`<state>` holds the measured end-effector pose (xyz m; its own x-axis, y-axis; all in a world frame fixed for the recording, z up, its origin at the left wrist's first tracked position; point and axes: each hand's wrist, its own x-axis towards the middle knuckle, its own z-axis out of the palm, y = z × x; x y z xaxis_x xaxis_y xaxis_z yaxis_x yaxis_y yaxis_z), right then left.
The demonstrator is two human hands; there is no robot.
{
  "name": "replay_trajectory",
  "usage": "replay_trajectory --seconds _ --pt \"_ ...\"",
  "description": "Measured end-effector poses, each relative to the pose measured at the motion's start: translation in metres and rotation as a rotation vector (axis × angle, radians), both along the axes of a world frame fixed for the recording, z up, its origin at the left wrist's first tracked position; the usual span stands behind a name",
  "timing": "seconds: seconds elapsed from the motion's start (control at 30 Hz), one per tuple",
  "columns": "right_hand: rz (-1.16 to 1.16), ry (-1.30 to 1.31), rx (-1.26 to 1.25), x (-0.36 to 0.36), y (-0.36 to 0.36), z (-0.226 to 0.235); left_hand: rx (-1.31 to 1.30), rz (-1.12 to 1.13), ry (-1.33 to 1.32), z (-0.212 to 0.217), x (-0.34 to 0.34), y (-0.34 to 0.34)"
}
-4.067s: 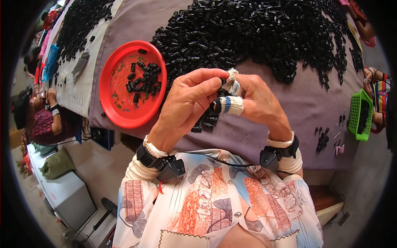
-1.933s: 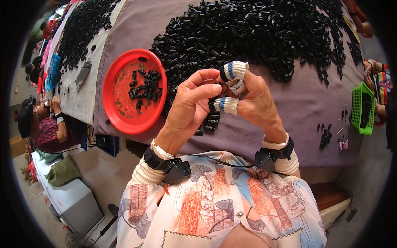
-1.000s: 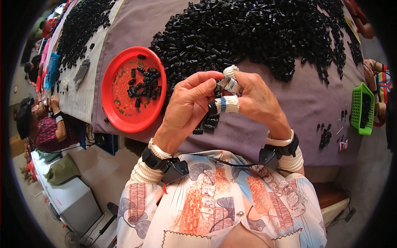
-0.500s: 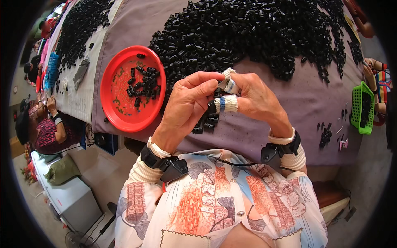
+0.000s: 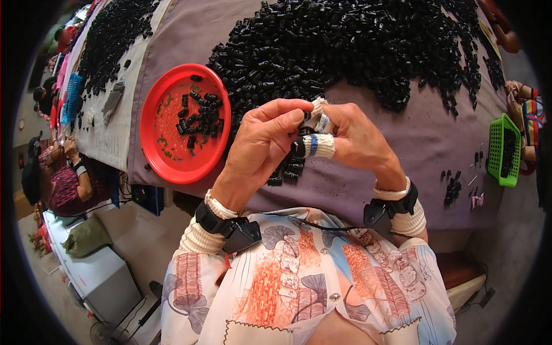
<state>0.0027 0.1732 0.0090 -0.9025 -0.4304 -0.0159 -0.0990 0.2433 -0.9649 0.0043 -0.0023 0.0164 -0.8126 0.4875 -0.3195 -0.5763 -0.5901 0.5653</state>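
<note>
My left hand (image 5: 261, 144) is closed in a pinch on a small black plastic part (image 5: 306, 116), mostly hidden by the fingers. White knitted finger covers (image 5: 318, 146) with a blue stripe wrap the thumb and a finger of my right hand (image 5: 359, 135). That hand is closed too, its covered fingertips against the left fingertips; what lies between them is largely hidden. Just below the hands, a few loose black parts (image 5: 286, 173) rest on the purple-grey cloth. Beyond them spreads a large heap of the same black cylindrical parts (image 5: 345, 52).
To the left stands a round red plastic tray (image 5: 150, 123) with several black parts. A green basket (image 5: 500, 172) sits at the right edge, near a small group of parts (image 5: 452, 187). Other people work at the left (image 5: 69, 178) and right. A white cabinet (image 5: 95, 276) stands lower left.
The right hand's covered fingertips have shifted slightly, and a bit of black part shows between the hands. Both hands stay in nearly the same place.
</note>
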Motion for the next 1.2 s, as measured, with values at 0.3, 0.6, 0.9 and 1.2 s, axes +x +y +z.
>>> replay_trajectory --seconds 0.3,0.6,0.9,1.2 --pt "-0.025 0.005 0.035 -0.002 -0.001 0.004 -0.010 0.011 -0.015 0.001 0.001 0.001" --pt "0.010 -0.004 0.063 -0.003 0.003 0.001 -0.001 0.019 -0.011 0.000 0.001 0.004" --pt "-0.188 0.015 -0.178 0.005 -0.006 0.000 0.207 0.047 0.017 -0.011 0.002 0.002" --pt "-0.227 0.014 -0.194 0.009 -0.007 0.009 0.210 0.093 -0.013 -0.007 0.003 0.004"
